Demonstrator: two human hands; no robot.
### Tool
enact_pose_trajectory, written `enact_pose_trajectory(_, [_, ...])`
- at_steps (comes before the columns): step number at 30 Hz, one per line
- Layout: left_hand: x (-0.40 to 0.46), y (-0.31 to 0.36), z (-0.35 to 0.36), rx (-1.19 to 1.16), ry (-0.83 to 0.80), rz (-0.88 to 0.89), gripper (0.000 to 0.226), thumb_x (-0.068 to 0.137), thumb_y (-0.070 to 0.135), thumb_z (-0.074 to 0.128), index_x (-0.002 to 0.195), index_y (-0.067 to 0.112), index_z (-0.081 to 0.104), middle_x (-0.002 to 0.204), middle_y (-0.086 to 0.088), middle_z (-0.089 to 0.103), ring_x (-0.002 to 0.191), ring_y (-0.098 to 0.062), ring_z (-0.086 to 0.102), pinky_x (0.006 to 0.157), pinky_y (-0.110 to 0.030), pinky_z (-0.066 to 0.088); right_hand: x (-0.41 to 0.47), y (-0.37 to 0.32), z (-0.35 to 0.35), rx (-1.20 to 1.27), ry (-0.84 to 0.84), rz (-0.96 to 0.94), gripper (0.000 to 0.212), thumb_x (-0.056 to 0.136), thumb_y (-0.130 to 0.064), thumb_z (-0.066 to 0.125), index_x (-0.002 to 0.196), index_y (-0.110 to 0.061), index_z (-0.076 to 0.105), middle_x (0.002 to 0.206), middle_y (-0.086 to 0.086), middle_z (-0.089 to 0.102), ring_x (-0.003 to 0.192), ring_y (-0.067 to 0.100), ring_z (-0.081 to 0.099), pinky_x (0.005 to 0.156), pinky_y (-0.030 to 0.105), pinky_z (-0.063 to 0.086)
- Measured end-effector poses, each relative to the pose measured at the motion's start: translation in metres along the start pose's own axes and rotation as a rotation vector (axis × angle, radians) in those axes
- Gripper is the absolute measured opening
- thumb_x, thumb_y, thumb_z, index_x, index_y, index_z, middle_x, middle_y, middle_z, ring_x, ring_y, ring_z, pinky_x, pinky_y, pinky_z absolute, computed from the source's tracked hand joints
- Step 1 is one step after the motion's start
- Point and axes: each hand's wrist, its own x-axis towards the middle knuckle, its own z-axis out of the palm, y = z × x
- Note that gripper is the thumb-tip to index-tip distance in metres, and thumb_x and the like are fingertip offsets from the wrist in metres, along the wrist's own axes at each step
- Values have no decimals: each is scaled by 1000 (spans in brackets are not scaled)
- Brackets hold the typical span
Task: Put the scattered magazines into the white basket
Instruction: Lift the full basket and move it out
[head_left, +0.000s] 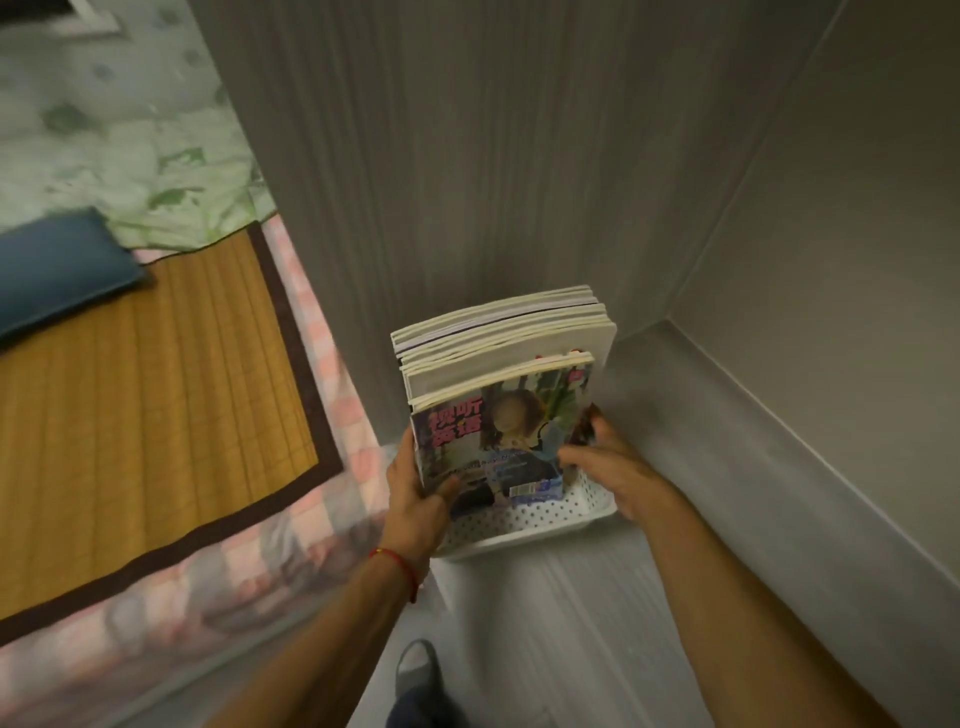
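Both hands are gripping the front magazine (493, 441), left hand (415, 488) and right hand (608, 467) at its side edges, as it is standing upright, cover facing the person, in the white basket (540, 514).

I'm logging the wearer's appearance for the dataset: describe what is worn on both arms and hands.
Both forearms are bare, no sleeves in view. The left hand wears no glove or ring that shows; a thin red string bracelet circles its wrist. The right hand and its wrist are bare.
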Motion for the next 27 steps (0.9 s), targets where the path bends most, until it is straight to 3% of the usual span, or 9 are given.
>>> enact_pose_trajectory(2, [6,-1,-11,-47,27,3,70,85,-9,60,142,25,37,140,-14,45,128,-32,49,105,-56,46,13,-8,11,-24,-25,-6,70,74,-12,74,130,-42,45,117,-17,64,110,4,56,93,31,44])
enact_pose_trajectory(7, [18,-3,-26,-135,35,-5,83,83,-5,66,142,41,28,141,-10,45,127,-29,51,101,-54,50,36,-31,24,-57,-33,-28,66,79,-8,70,125,-46,42,104,-30,58,95,-9,53,69,17,44])
enact_pose_trajectory(10, [22,-6,-30,-245,25,-31,95,83,-6,67,138,51,15,135,4,45,112,-14,62,84,-32,59,48,-39,26,-89,-47,-28,67,79,-7,70,128,-44,43,106,-28,58,97,-6,54,69,18,43])
enact_pose_trajectory(11, [24,-6,-31,-269,43,-38,98,83,-5,68,139,51,11,137,7,43,111,-11,62,85,-31,59,52,-39,26,-93,-50,-28,67,79,-7,71,130,-42,44,109,-25,59,100,-4,55,73,19,44])
enact_pose_trajectory(15, [37,-5,-37,-316,133,-80,100,85,-2,68,148,40,2,151,1,34,127,-18,47,106,-46,46,65,-40,31,-103,-48,-43,70,78,-7,73,135,-36,45,119,-12,62,111,10,57,93,32,47])
enact_pose_trajectory(17, [43,-6,-41,-335,149,-95,97,83,-5,68,148,34,7,152,-2,34,131,-21,45,108,-50,45,66,-43,34,-101,-49,-67,72,77,-7,71,136,-37,43,120,-13,62,109,8,57,89,30,47])
enact_pose_trajectory(21, [40,-14,-48,-364,112,-90,81,79,-13,65,141,25,29,136,-5,52,120,-21,57,99,-54,51,60,-47,25,-55,-17,-101,62,76,-12,62,132,-35,49,124,-5,64,96,6,60,70,25,45])
enact_pose_trajectory(24, [35,-27,-46,-385,107,-156,72,90,-2,51,148,31,25,151,-6,38,136,-28,43,106,-55,45,47,-30,15,-104,269,2,54,93,-24,52,145,-27,40,144,2,50,126,24,51,94,36,48])
enact_pose_trajectory(27, [34,-32,-34,-365,116,-168,53,95,11,42,144,30,34,135,-8,54,122,-29,55,95,-47,53,27,6,29,51,222,150,48,101,-37,43,148,-38,30,152,-2,39,135,26,42,107,53,40])
